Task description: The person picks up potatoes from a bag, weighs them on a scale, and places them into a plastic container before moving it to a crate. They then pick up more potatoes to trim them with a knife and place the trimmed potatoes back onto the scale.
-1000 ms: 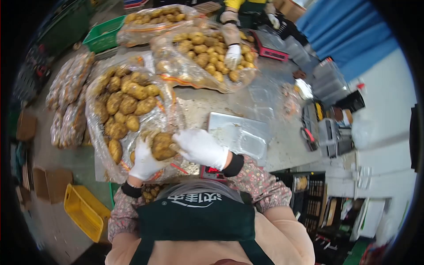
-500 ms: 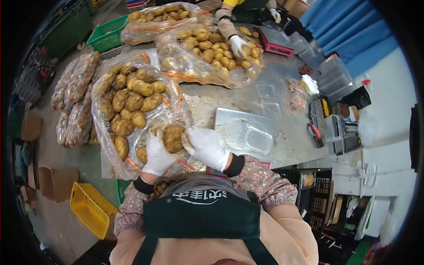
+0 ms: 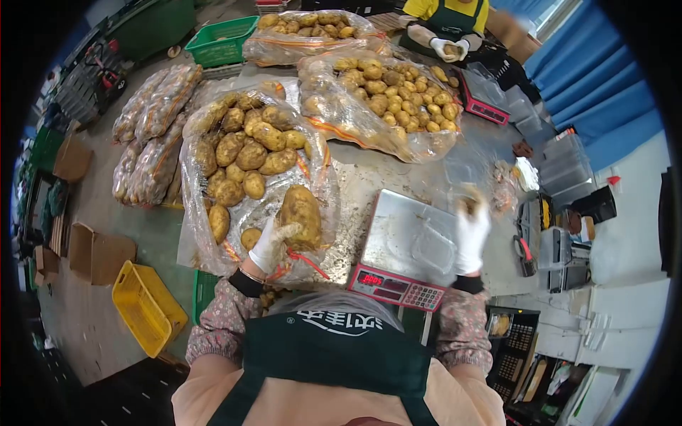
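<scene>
My left hand [image 3: 270, 245], in a white glove, is closed around the side of a large dirt-marked potato [image 3: 302, 216]. It holds the potato over the near edge of an open plastic bag [image 3: 327, 188] of potatoes. My right hand [image 3: 472, 238], also gloved, is beside the right edge of a digital scale [image 3: 401, 238]. Motion smears its fingers, and a brownish patch shows at their tips; whether that is a held thing or dirt I cannot make out. A clear plastic container [image 3: 435, 245] rests on the scale's metal plate. Red digits glow on the display.
Another open bag of smaller potatoes [image 3: 405, 99] lies farther back. Across the table, a co-worker [image 3: 451, 25] holds something small near a second scale [image 3: 483, 99]. Stacked clear boxes [image 3: 567, 163] stand right. A yellow crate [image 3: 147, 309] is on the floor at left.
My right hand has moved from the large potato to the scale's right side. The left hand keeps the potato. The co-worker's hand has withdrawn from the smaller potatoes. The view has shifted.
</scene>
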`<state>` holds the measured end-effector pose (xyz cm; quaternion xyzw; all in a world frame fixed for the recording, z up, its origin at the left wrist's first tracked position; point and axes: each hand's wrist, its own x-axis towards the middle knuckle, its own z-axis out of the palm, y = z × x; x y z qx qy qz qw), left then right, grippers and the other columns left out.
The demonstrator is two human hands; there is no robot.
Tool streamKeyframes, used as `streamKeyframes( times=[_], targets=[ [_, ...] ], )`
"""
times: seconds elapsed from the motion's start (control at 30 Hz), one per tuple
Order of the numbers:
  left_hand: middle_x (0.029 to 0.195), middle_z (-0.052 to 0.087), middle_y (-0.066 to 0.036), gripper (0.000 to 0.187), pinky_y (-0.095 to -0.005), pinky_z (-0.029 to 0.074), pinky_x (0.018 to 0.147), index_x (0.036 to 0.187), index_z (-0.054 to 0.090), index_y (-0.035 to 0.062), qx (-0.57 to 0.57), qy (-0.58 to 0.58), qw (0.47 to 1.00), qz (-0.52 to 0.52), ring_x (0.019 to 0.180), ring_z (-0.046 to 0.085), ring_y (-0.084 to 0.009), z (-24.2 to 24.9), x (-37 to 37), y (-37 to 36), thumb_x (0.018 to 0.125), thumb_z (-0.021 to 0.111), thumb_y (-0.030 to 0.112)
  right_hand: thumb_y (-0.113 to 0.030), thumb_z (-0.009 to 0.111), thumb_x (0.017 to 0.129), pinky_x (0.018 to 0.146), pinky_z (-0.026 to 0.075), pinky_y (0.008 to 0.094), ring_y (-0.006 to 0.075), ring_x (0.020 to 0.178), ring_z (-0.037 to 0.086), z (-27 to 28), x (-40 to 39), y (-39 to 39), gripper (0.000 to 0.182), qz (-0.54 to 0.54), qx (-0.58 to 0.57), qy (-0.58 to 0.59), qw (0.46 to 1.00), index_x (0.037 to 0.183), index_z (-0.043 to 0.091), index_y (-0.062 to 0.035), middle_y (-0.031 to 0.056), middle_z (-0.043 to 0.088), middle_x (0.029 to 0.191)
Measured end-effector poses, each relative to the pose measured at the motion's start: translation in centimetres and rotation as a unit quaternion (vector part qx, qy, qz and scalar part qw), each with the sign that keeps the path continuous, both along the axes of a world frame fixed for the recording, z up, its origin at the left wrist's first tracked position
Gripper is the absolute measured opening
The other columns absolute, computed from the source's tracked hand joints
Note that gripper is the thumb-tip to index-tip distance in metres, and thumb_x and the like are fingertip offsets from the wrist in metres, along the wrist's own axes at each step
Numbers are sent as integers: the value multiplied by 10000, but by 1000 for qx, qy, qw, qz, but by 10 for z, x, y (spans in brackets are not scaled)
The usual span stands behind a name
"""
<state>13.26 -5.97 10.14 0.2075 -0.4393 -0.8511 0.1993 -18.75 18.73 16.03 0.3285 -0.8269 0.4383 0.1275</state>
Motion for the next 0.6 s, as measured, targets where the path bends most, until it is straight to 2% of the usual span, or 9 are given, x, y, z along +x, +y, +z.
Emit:
streamKeyframes(
  times=[0.07, 0.1, 0.13, 0.23, 0.27, 0.33, 0.4, 0.47, 0.6],
  targets=[
    [1260, 588, -136, 536, -425, 486, 979, 1351, 447, -2, 153, 68, 986, 10, 1151, 583, -239, -7, 7, -5, 886, 642, 180, -45, 651, 833, 905, 479, 336, 257, 1064, 597, -21, -48, 53, 524, -73, 46, 105, 991, 1335, 501, -36, 163, 562, 1274],
    [1260, 588, -136, 536, -425, 486, 979, 1351, 447, -2, 151, 66, 986, 15, 1151, 583, -239, -8, 6, -6, 886, 642, 180, -49, 640, 831, 920, 470, 353, 292, 1046, 609, -37, -71, 86, 497, -139, 96, 45, 985, 1313, 523, -24, 172, 591, 1236],
    [1291, 562, -168, 562, -462, 451, 1011, 1362, 442, 9, 222, 110, 968, 36, 1192, 551, -280, -8, 1, -8, 896, 619, 268, -82, 638, 828, 922, 469, 366, 310, 1023, 618, -58, -96, 119, 450, -175, 118, -66, 975, 1264, 561, -4, 186, 617, 1190],
    [1351, 506, -203, 610, -537, 378, 1055, 1386, 427, 43, 349, 171, 920, 60, 1245, 484, -374, -3, -7, -11, 913, 561, 405, -290, 674, 759, 821, 506, 438, 428, 930, 645, -165, -154, 232, 438, -240, 267, -83, 930, 1030, 661, 53, 268, 675, 975],
    [1381, 475, -208, 625, -576, 338, 1066, 1399, 418, 64, 405, 186, 893, 59, 1258, 450, -426, -1, -10, -11, 921, 525, 453, -282, 653, 773, 821, 502, 440, 423, 947, 642, -181, -150, 249, 403, -262, 308, -168, 899, 997, 669, 52, 271, 672, 989],
    [1380, 478, -202, 652, -579, 344, 1059, 1404, 419, 85, 412, 196, 888, 59, 1246, 459, -426, 0, -15, -11, 906, 545, 486, -325, 672, 782, 718, 501, 465, 424, 778, 666, -218, -138, 272, 415, -232, 358, -239, 872, 901, 677, 73, 245, 691, 806],
    [1379, 481, -197, 679, -582, 350, 1051, 1410, 420, 105, 418, 203, 884, 56, 1234, 468, -426, 4, -21, -10, 891, 565, 519, -430, 735, 772, 689, 504, 436, 341, 726, 678, -264, -124, 280, 478, -292, 159, -448, 830, 787, 691, 46, 170, 714, 785],
    [1356, 512, -164, 667, -578, 355, 1051, 1375, 464, 111, 433, 173, 881, 78, 1229, 481, -396, 12, -26, -8, 882, 582, 543, -395, 772, 749, 721, 515, 399, 312, 764, 679, -283, -106, 270, 426, -296, 194, -303, 885, 791, 687, 20, 169, 711, 811],
    [1326, 546, -132, 564, -572, 375, 1040, 1319, 520, 117, 427, 154, 884, 108, 1217, 508, -349, 8, -39, -5, 902, 595, 490, -380, 790, 738, 752, 519, 375, 294, 789, 676, -272, -88, 250, 423, -306, 246, -262, 881, 819, 681, 21, 170, 708, 833]
  ],
)
